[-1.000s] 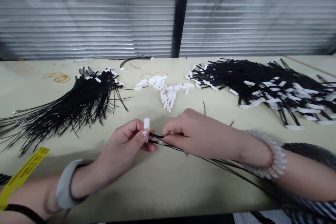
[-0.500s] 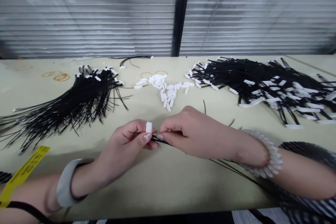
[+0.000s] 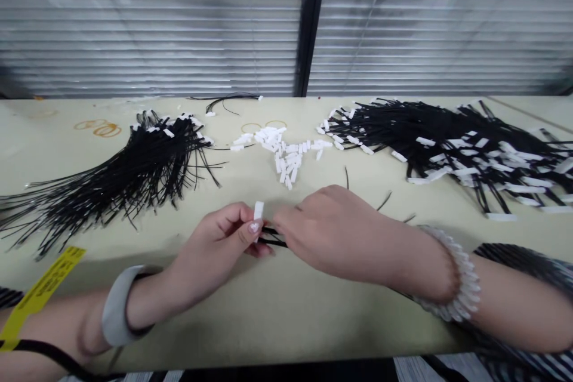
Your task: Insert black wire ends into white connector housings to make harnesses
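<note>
Between the thumb and fingers of my left hand (image 3: 228, 231) is a small white connector housing (image 3: 258, 211), held upright. Black wires (image 3: 274, 242) run from beside the housing to my right hand (image 3: 333, 233), whose fingers are closed around them. The right fingertips are partly hidden and a little blurred. Loose wire ends stick out behind the right hand. Whether the wires sit inside the housing is hidden by the left thumb. Beyond both hands lies a pile of loose white connector housings (image 3: 289, 161).
Left on the table (image 3: 268, 322) lies a bundle of black wires (image 3: 147, 161) with white connectors at the far end. A larger wire bundle (image 3: 412, 125) with connectors spreads at the right. Rubber bands (image 3: 106, 129) lie back left. Window blinds (image 3: 152, 30) stand behind the table.
My right hand has shifted slightly right and turned over the wires, showing more wire between the hands. The white housing has turned slightly in my left fingers.
</note>
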The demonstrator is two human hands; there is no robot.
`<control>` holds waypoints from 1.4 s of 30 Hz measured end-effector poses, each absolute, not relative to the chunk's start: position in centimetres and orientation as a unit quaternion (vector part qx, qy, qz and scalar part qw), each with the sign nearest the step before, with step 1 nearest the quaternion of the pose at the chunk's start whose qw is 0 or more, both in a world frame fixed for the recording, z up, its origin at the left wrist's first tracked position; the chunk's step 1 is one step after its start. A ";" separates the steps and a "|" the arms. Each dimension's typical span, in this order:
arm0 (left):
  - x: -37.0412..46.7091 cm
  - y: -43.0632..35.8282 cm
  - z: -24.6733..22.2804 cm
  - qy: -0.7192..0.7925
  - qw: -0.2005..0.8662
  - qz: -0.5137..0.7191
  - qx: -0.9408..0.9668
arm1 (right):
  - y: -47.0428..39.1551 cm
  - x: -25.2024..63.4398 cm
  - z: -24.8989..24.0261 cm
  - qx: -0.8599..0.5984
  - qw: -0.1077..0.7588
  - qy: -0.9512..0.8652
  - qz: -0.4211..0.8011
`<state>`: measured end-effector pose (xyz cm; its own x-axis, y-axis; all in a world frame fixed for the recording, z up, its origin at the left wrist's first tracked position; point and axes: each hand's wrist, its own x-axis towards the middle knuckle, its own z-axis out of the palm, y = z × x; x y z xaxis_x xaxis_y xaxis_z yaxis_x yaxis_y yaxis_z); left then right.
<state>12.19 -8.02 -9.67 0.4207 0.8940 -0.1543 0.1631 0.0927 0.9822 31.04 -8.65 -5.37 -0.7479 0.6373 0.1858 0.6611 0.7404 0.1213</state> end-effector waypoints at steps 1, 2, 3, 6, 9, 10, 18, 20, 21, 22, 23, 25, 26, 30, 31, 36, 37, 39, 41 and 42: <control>12.2 -8.0 -9.6 0.441 0.594 0.305 0.600 | -8.6 31.1 -5.4 -0.348 0.065 -0.929 -0.104; 12.2 -8.0 -9.5 0.442 0.593 0.303 0.601 | -8.6 31.1 -5.4 -0.347 0.066 -0.929 -0.110; 12.3 -8.0 -9.5 0.444 0.590 0.301 0.604 | -8.6 31.2 -5.4 -0.348 0.067 -0.929 -0.107; 12.4 -8.1 -9.3 0.456 0.579 0.300 0.606 | -8.4 31.2 -5.1 -0.348 0.065 -0.934 -0.056; 12.4 -8.0 -9.2 0.457 0.578 0.303 0.605 | -8.2 31.1 -4.6 -0.349 0.054 -0.935 0.015; 12.4 -8.0 -9.2 0.456 0.579 0.302 0.605 | -8.1 31.0 -4.4 -0.347 0.051 -0.936 0.033; 12.5 -8.1 -9.1 0.448 0.588 0.303 0.602 | -7.9 31.1 -4.4 -0.332 0.034 -0.940 0.066; 12.5 -8.1 -9.1 0.449 0.588 0.303 0.600 | -7.9 31.1 -4.6 -0.326 0.026 -0.944 0.044; 12.6 -8.1 -9.1 0.450 0.587 0.303 0.601 | -8.0 31.1 -4.6 -0.327 0.022 -0.944 0.031; 12.6 -8.1 -9.0 0.451 0.586 0.302 0.602 | -8.0 31.0 -4.7 -0.331 0.019 -0.943 0.014; 12.6 -8.1 -9.0 0.451 0.584 0.301 0.604 | -8.1 31.0 -4.8 -0.333 0.018 -0.943 -0.009; 12.6 -8.0 -9.0 0.452 0.582 0.302 0.605 | -8.3 31.0 -5.0 -0.329 0.017 -0.942 -0.063; 12.6 -8.0 -9.0 0.452 0.584 0.302 0.603 | -8.4 31.0 -5.1 -0.323 0.016 -0.942 -0.087; 12.7 -7.9 -9.0 0.455 0.602 0.298 0.584 | -8.7 31.1 -5.6 -0.306 0.018 -0.942 -0.136; 12.7 -7.9 -9.0 0.456 0.607 0.296 0.580 | -8.8 31.1 -5.7 -0.305 0.019 -0.942 -0.141; 12.7 -7.9 -8.9 0.452 0.625 0.285 0.568 | -8.5 31.1 -5.8 -0.325 0.013 -0.935 -0.144; 12.7 -8.0 -8.9 0.451 0.625 0.285 0.570 | -8.5 31.1 -5.6 -0.330 0.010 -0.934 -0.140; 12.6 -8.0 -8.8 0.451 0.622 0.285 0.574 | -8.3 31.2 -5.3 -0.341 0.002 -0.932 -0.126; 12.6 -8.0 -8.8 0.448 0.620 0.288 0.576 | -8.1 31.3 -5.1 -0.354 0.002 -0.928 -0.115; 12.5 -8.0 -8.8 0.444 0.621 0.288 0.578 | -8.0 31.3 -5.0 -0.358 0.005 -0.927 -0.112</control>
